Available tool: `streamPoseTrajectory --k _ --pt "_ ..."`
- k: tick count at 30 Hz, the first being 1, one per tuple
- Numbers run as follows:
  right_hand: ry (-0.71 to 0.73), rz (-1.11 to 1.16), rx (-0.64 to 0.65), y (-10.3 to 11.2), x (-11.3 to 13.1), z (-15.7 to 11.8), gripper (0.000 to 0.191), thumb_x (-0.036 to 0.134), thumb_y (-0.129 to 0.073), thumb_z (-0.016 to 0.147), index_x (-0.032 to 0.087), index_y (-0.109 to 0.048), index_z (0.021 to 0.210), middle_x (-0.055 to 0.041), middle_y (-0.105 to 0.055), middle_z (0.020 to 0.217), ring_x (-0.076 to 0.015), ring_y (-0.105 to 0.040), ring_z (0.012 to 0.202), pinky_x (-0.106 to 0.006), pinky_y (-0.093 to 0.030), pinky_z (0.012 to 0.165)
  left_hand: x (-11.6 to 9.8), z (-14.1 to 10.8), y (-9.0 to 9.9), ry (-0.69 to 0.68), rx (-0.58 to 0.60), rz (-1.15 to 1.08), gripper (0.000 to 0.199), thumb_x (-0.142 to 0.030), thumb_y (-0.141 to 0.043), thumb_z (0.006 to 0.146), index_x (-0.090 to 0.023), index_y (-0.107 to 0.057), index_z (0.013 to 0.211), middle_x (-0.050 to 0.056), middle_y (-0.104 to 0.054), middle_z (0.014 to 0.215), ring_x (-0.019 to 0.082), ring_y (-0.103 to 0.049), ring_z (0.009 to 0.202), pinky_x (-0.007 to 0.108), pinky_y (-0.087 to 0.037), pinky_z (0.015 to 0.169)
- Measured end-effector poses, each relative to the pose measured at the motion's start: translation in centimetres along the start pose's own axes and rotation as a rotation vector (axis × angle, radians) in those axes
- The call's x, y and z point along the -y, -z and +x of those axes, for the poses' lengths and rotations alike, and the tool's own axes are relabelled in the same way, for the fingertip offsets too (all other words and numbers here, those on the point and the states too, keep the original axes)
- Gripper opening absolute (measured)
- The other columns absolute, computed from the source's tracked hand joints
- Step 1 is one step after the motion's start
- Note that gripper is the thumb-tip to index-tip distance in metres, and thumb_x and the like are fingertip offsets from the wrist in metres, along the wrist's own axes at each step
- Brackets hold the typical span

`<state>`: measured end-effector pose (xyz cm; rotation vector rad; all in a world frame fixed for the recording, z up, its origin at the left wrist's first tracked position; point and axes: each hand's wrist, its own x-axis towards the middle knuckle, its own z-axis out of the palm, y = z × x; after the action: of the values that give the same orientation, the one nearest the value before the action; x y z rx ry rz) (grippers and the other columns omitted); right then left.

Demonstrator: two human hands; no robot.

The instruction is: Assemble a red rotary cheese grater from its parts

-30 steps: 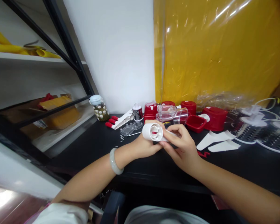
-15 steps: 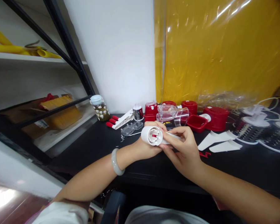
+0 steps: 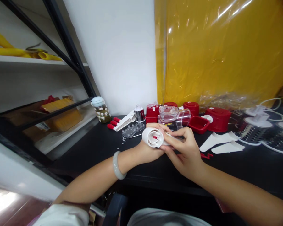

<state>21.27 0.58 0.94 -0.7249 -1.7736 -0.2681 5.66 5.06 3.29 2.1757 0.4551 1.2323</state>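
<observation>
Above the front of the black table, both hands are closed around a white plastic housing. Its round open end faces me and shows a small red piece inside. My left hand wraps it from beneath and behind, with most of the fingers hidden. My right hand pinches its narrow, handle-like part from the right. White curved shell pieces lie to the right of my right hand, with small red parts nearer to it.
Behind the hands stand clear plastic cups, red housings and a red tray. Grater drums are at right. White handles with red grips, clear lids, loose screws and a bottle lie left. A shelf rack borders the left.
Hardly anything differs. The white housing has turned very slightly in my hands, and both hands keep the same hold.
</observation>
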Motion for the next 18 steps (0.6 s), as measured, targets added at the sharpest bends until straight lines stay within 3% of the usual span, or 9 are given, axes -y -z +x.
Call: streamPoseTrajectory --k 5,9,13,18 --pt "0.007 -0.01 -0.012 0.11 -0.03 0.17 0.041 0.024 -0.065 0.087 0.03 -0.063 0.128 -0.0069 -0.05 0.097 -0.0212 -0.051 0.088 -0.04 -0.05 0.073 0.21 -0.11 -0.17 -0.06 0.004 -0.031 0.056 -0.042 -0.078 0.075 -0.022 -0.037 0.109 0.01 -0.053 0.107 0.026 -0.063 0.102 0.044 -0.052 0.093" --pt "-0.03 0.016 -0.013 0.15 0.04 0.19 0.044 0.025 -0.065 0.087 0.033 -0.061 0.13 -0.0062 -0.052 0.095 -0.021 -0.052 0.087 -0.039 -0.051 0.071 0.06 -0.28 -0.33 -0.032 -0.003 0.003 0.054 -0.036 -0.075 0.077 -0.021 -0.036 0.112 0.012 -0.052 0.112 0.024 -0.063 0.1 0.042 -0.053 0.091" --pt "-0.039 0.027 0.011 0.21 -0.04 0.08 0.047 0.024 -0.064 0.088 0.035 -0.058 0.133 -0.0067 -0.051 0.1 -0.0221 -0.054 0.093 -0.04 -0.052 0.076 0.15 -0.37 -0.47 0.0 -0.017 0.027 0.056 -0.043 -0.074 0.078 -0.021 -0.038 0.114 0.011 -0.054 0.111 0.023 -0.063 0.098 0.042 -0.053 0.088" --pt "-0.018 0.024 0.017 0.22 -0.22 -0.14 0.048 0.024 -0.063 0.089 0.035 -0.056 0.135 -0.0071 -0.049 0.106 -0.0223 -0.055 0.097 -0.041 -0.053 0.081 0.42 -0.33 -0.45 -0.059 -0.03 -0.014 0.055 -0.046 -0.072 0.08 -0.022 -0.036 0.113 0.01 -0.054 0.107 0.024 -0.063 0.098 0.042 -0.052 0.09"
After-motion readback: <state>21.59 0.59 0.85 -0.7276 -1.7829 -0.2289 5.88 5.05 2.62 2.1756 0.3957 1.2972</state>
